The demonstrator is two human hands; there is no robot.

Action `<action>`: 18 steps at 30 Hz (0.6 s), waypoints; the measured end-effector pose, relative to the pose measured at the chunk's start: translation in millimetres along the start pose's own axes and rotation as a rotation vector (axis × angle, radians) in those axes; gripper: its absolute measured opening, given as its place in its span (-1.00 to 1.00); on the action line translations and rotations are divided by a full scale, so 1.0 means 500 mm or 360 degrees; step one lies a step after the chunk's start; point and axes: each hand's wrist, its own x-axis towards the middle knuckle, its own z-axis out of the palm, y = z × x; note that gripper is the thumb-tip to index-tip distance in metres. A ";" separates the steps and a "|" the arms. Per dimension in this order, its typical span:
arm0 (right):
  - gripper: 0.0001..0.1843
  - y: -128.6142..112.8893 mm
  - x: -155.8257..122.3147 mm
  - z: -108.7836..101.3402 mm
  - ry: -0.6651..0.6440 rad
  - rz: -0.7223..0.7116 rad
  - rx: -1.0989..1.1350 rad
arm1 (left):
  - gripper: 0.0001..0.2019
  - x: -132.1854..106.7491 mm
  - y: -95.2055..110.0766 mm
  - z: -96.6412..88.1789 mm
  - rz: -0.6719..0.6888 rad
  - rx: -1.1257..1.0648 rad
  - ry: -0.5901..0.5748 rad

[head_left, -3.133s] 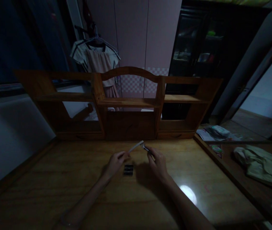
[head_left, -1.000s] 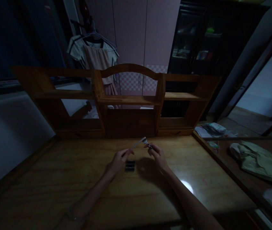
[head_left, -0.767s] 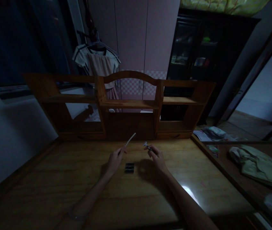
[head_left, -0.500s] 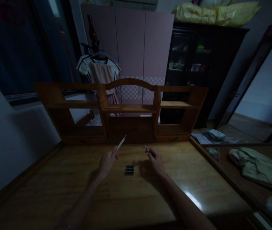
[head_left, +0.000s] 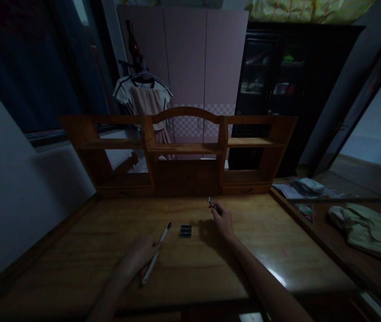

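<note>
My left hand [head_left: 139, 255] is closed around a thin white stick [head_left: 156, 252] and sits low over the wooden desk [head_left: 76, 250], near its front. The stick points up and to the right. My right hand [head_left: 223, 220] is farther back, pinching a small shiny metal piece [head_left: 212, 204] whose tip sticks out past the fingers. Between the two hands a small dark block [head_left: 185, 230] lies flat on the desk. The room is dim, so fine detail of the held items is hard to read.
A wooden shelf unit [head_left: 183, 150] stands along the back of the desk. A second surface at the right carries papers [head_left: 302, 188] and a folded pale cloth [head_left: 368, 228]. Clothes hang on a hanger [head_left: 145, 91] before a pink wardrobe behind.
The white stick and the metal piece were touching tip to tip; they are now apart. My left hand has drawn back toward me and lower with the stick. My right hand stayed put.
</note>
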 end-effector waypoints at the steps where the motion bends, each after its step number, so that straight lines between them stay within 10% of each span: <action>1: -0.76 0.000 0.000 -0.001 -0.0002 -0.0014 -0.0007 | -0.54 0.005 -0.001 -0.004 0.0018 0.0055 -0.0050; 9: -0.75 0.004 0.005 -0.008 0.0020 -0.0020 -0.0051 | -0.76 0.074 0.046 -0.024 0.0492 0.0042 0.0604; 13: -0.74 0.003 0.002 -0.006 -0.0031 -0.0015 -0.0075 | -0.84 0.090 0.101 -0.009 0.1009 -0.0287 0.0328; 18: -0.75 0.001 -0.004 -0.006 -0.0076 -0.0046 -0.0107 | -0.78 0.113 0.121 0.021 0.1109 -0.0375 0.0106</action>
